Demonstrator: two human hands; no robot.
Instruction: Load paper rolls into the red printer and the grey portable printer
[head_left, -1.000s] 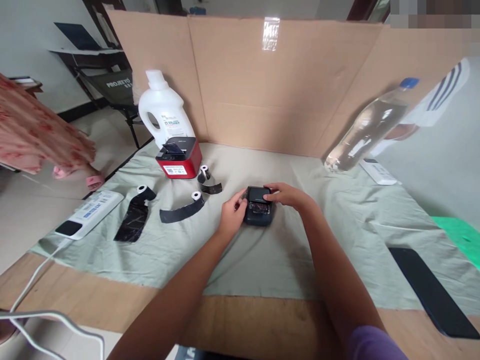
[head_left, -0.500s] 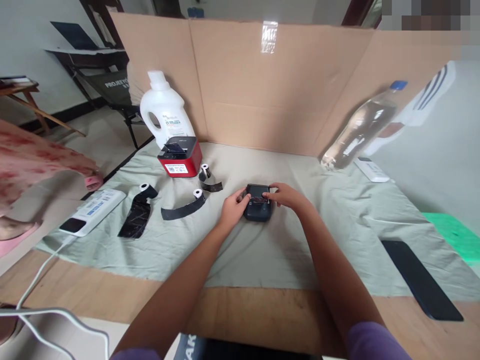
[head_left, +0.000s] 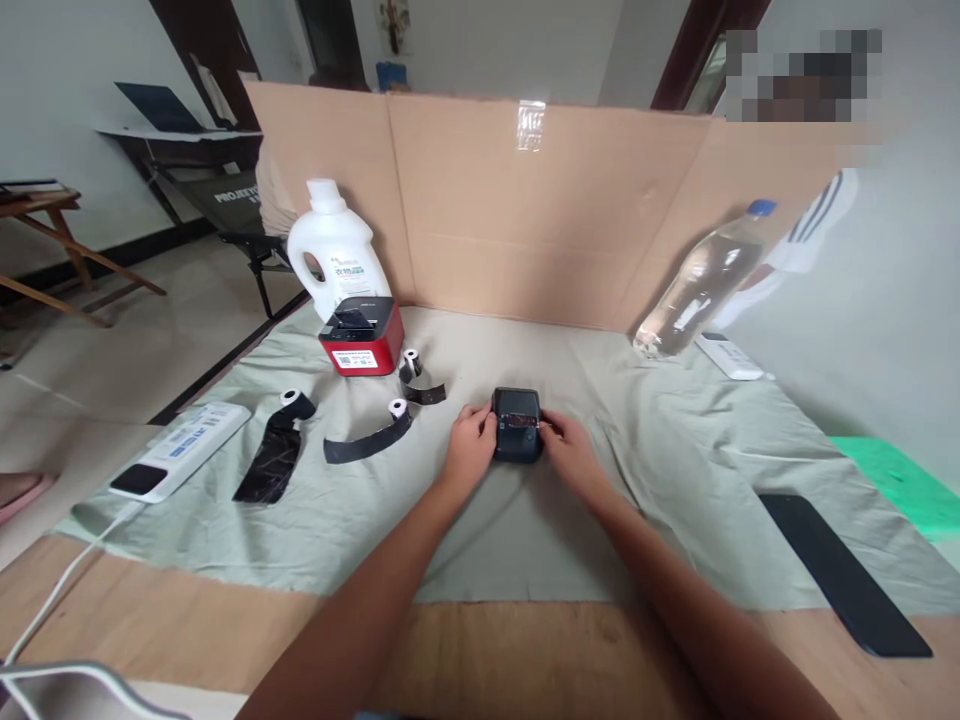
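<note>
A small black portable printer (head_left: 517,445) lies flat on the grey-green cloth (head_left: 525,540), with a slot across its upper face. Its left edge is held by the fingers of my left hand (head_left: 469,442). On the opposite edge, the fingers of my right hand (head_left: 566,447) close against the casing. Left of my hands lie three partly unrolled rolls of black-faced paper: one long crinkled strip (head_left: 271,458), one curved strip (head_left: 367,443) and a short curled one (head_left: 420,393). Behind them stands a red and black printer (head_left: 381,350).
A white detergent jug (head_left: 349,265) stands behind the red printer, before a cardboard screen (head_left: 517,220). A clear bottle (head_left: 697,290) leans at right. White power strips (head_left: 184,450) and a dark flat slab (head_left: 844,570) lie at the sides. A person is partly visible behind the screen.
My right hand has moved from the printer's top down to its right edge. My left fingers have drawn back to the left edge. The camera view has tilted up slightly.
</note>
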